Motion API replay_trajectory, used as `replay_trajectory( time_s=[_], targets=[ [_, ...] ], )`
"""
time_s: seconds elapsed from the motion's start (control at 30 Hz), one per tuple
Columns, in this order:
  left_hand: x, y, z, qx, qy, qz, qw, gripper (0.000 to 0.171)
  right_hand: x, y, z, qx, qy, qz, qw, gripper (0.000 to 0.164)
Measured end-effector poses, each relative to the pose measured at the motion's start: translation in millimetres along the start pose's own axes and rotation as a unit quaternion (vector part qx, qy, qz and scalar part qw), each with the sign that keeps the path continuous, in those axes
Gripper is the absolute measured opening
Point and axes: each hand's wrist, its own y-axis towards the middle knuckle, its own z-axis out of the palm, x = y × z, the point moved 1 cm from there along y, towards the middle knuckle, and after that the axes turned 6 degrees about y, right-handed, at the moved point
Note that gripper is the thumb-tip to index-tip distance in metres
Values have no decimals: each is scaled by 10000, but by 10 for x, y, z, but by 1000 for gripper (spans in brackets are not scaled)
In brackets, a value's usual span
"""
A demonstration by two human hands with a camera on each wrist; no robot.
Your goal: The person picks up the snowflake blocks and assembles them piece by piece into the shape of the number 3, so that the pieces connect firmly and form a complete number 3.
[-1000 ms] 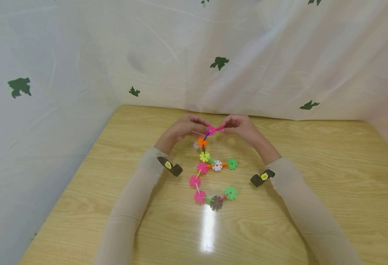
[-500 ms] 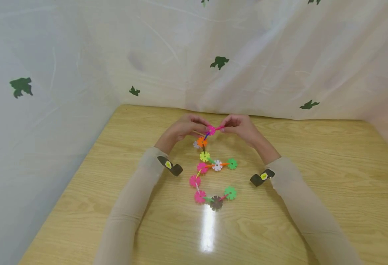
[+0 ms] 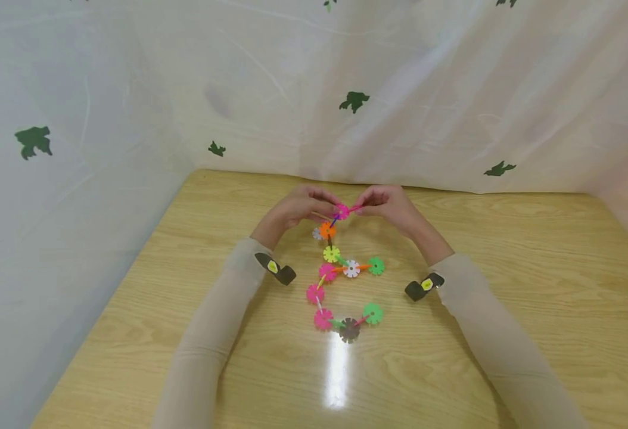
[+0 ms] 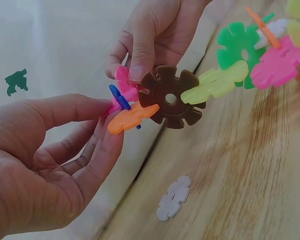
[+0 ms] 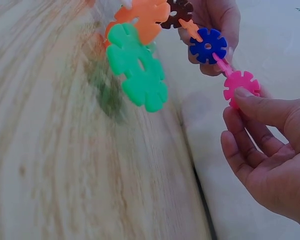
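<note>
Interlocking snowflake discs in several colours form a long bent chain over the table. At its far end, the left hand pinches a pink disc between thumb and fingertips. A second pink disc, slotted edge-on into the first, is pinched by the right hand. Behind these come a blue disc, an orange disc and a brown disc. Two branches run rightward, each ending in a green disc, the upper and the lower.
A loose white disc lies on the wooden table, partly behind the orange one in the head view. A pale curtain with green leaf shapes hangs along the table's far edge and left side. Each sleeve carries a dark wrist camera.
</note>
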Motion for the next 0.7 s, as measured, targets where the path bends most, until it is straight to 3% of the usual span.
replay_trajectory(
  time_s=[0.7],
  targets=[
    [-19,-17,3,-47,-396,135,9991,25,-2,-26,-24,70,-327,-457,9984,14]
  ],
)
